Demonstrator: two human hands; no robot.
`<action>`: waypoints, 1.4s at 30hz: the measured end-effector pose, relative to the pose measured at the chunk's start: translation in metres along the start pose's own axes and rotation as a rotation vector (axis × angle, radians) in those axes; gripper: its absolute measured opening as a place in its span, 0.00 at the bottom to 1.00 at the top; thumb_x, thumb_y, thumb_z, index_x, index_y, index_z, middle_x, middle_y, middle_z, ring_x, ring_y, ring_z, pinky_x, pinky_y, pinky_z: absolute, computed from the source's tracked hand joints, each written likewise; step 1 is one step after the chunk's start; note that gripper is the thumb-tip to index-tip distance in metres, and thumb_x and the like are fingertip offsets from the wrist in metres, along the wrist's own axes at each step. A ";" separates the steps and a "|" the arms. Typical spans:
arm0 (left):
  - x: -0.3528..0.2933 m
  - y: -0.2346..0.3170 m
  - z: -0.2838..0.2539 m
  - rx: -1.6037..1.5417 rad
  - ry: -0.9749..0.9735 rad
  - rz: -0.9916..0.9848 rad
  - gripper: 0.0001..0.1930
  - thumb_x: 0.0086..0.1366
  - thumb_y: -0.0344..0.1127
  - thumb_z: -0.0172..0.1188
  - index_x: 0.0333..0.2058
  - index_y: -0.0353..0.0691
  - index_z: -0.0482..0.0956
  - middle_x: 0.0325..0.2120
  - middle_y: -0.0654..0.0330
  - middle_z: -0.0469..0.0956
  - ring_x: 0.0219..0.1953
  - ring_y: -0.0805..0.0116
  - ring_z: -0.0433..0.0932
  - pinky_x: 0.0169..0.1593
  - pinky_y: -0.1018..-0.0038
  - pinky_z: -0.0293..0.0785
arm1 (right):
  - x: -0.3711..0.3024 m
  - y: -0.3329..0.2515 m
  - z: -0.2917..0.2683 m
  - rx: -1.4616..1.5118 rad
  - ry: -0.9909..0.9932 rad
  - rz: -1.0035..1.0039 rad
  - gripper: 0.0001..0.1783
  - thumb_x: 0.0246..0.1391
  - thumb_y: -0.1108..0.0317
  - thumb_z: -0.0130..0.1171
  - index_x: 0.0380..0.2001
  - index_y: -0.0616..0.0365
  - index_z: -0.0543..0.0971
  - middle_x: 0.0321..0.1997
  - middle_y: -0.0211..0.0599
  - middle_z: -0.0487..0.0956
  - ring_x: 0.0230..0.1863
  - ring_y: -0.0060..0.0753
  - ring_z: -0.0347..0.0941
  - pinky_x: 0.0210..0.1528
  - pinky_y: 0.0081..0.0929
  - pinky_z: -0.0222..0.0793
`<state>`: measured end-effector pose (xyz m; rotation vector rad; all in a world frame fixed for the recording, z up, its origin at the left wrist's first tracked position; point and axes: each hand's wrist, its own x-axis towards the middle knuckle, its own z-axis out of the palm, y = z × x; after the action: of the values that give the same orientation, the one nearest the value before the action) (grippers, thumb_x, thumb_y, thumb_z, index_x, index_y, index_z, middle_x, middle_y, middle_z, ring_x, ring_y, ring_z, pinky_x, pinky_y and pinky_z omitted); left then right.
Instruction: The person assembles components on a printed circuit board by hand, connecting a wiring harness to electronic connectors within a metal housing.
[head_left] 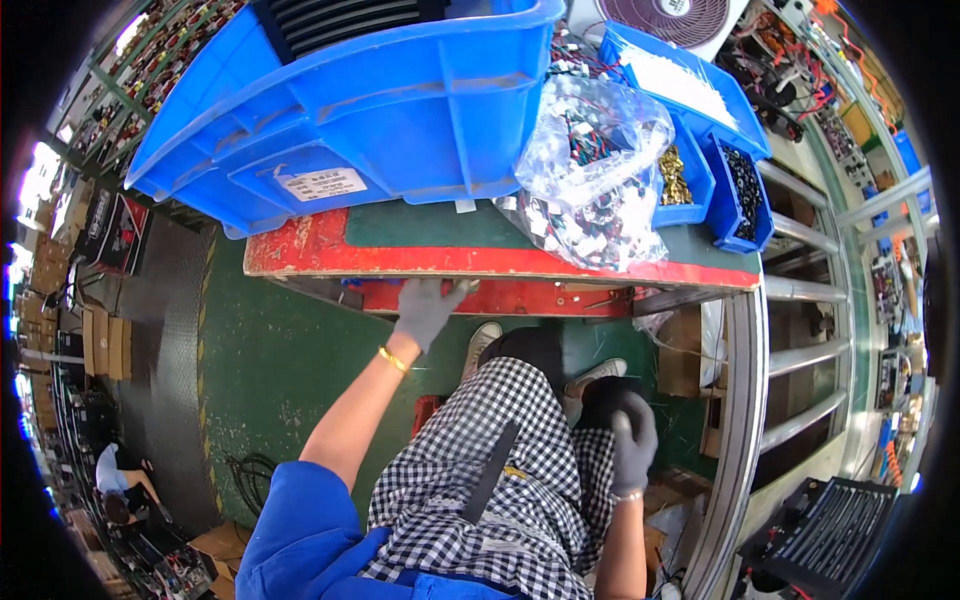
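Observation:
My left hand [426, 312], in a grey glove with a gold bracelet at the wrist, reaches to the red shelf [510, 297] under the front edge of the workbench [480, 258]. Its thumb points right; the other fingers are mostly hidden below the tabletop edge, so any hold is unclear. Beside my right thigh hangs my right hand [634, 450], also grey-gloved. Its thumb stands apart from the slightly blurred, loosely bent fingers, and I see nothing in them. A black-and-white checked apron [500, 430] covers my lap.
A large blue bin [400, 120] stands on the bench. Right of it lie a clear bag of wired connectors [595, 170] and small blue bins with brass-coloured parts [675, 178] and black parts [742, 195]. A metal roller conveyor [800, 290] runs at the right.

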<state>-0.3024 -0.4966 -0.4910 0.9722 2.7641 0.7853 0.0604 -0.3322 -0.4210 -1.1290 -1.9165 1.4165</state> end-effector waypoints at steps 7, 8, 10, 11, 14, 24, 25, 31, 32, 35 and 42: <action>0.056 -0.016 0.037 0.134 -0.180 0.096 0.25 0.67 0.56 0.54 0.52 0.45 0.77 0.53 0.53 0.78 0.57 0.53 0.74 0.61 0.57 0.67 | -0.148 0.148 -0.094 -0.378 0.130 0.485 0.20 0.65 0.61 0.50 0.46 0.70 0.77 0.45 0.54 0.81 0.47 0.46 0.77 0.52 0.37 0.70; 0.056 -0.024 0.046 0.111 -0.117 0.147 0.24 0.67 0.56 0.53 0.52 0.45 0.77 0.53 0.54 0.78 0.57 0.53 0.74 0.61 0.57 0.67 | -0.176 0.176 -0.104 -0.355 -0.011 0.564 0.19 0.65 0.62 0.48 0.47 0.69 0.78 0.47 0.53 0.81 0.49 0.46 0.77 0.52 0.36 0.70; 0.055 -0.033 0.055 0.093 -0.057 0.193 0.24 0.68 0.56 0.53 0.52 0.45 0.77 0.53 0.55 0.78 0.57 0.53 0.74 0.61 0.58 0.67 | -0.229 0.243 -0.114 -0.375 -0.324 0.499 0.19 0.65 0.65 0.45 0.49 0.68 0.77 0.49 0.46 0.82 0.51 0.36 0.77 0.53 0.32 0.71; 0.053 -0.035 0.059 0.088 -0.051 0.207 0.24 0.68 0.55 0.53 0.53 0.46 0.76 0.54 0.55 0.77 0.57 0.54 0.73 0.62 0.58 0.67 | -0.266 0.299 -0.142 -0.855 -0.618 0.265 0.22 0.59 0.61 0.53 0.55 0.57 0.76 0.54 0.45 0.80 0.54 0.42 0.77 0.55 0.34 0.71; 0.057 -0.036 0.057 0.249 -0.034 0.333 0.24 0.68 0.54 0.53 0.55 0.47 0.75 0.55 0.56 0.75 0.59 0.55 0.72 0.63 0.59 0.66 | -0.255 0.278 -0.110 -0.791 -0.571 0.292 0.22 0.59 0.62 0.53 0.55 0.58 0.76 0.54 0.45 0.80 0.53 0.41 0.77 0.55 0.33 0.71; 0.075 -0.008 0.035 0.164 -0.330 0.161 0.25 0.69 0.54 0.52 0.59 0.48 0.71 0.60 0.57 0.72 0.63 0.58 0.68 0.66 0.63 0.61 | -0.308 0.198 -0.151 -0.591 -0.393 0.415 0.21 0.60 0.65 0.54 0.54 0.62 0.76 0.52 0.43 0.81 0.52 0.36 0.78 0.54 0.30 0.72; 0.075 -0.007 0.037 0.164 -0.335 0.167 0.25 0.69 0.54 0.52 0.59 0.48 0.71 0.60 0.57 0.72 0.63 0.58 0.68 0.66 0.63 0.61 | -0.311 0.189 -0.154 -0.571 -0.371 0.429 0.20 0.60 0.65 0.54 0.53 0.62 0.76 0.52 0.43 0.81 0.52 0.36 0.78 0.54 0.30 0.72; 0.071 0.014 0.026 0.360 -0.366 0.222 0.29 0.70 0.60 0.47 0.61 0.48 0.70 0.63 0.56 0.69 0.65 0.55 0.66 0.67 0.60 0.59 | -0.278 0.097 -0.100 -0.446 -0.249 0.502 0.19 0.60 0.67 0.54 0.53 0.65 0.76 0.51 0.42 0.82 0.51 0.33 0.78 0.54 0.28 0.72; 0.070 0.023 0.018 0.346 -0.395 0.179 0.29 0.70 0.60 0.46 0.61 0.48 0.70 0.63 0.55 0.69 0.65 0.55 0.66 0.67 0.59 0.59 | -0.271 0.082 -0.091 -0.424 -0.228 0.513 0.19 0.60 0.67 0.54 0.52 0.65 0.76 0.51 0.42 0.82 0.51 0.32 0.78 0.54 0.28 0.72; 0.067 -0.003 0.034 0.344 -0.369 0.120 0.30 0.70 0.61 0.45 0.62 0.48 0.69 0.63 0.54 0.68 0.65 0.54 0.66 0.67 0.58 0.59 | -0.261 0.048 -0.086 -0.361 -0.187 0.531 0.19 0.60 0.68 0.55 0.52 0.67 0.77 0.51 0.41 0.82 0.50 0.31 0.78 0.53 0.27 0.72; 0.045 0.023 -0.002 0.263 -0.357 0.091 0.33 0.68 0.64 0.47 0.61 0.47 0.69 0.59 0.50 0.71 0.60 0.49 0.71 0.64 0.55 0.62 | -0.285 0.102 -0.113 -0.374 -0.313 0.246 0.18 0.59 0.70 0.56 0.52 0.64 0.77 0.47 0.40 0.83 0.48 0.28 0.79 0.49 0.27 0.74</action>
<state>-0.3257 -0.4549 -0.4743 1.1590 2.5603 0.2259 0.3334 -0.5015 -0.4566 -1.4228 -2.4063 1.4698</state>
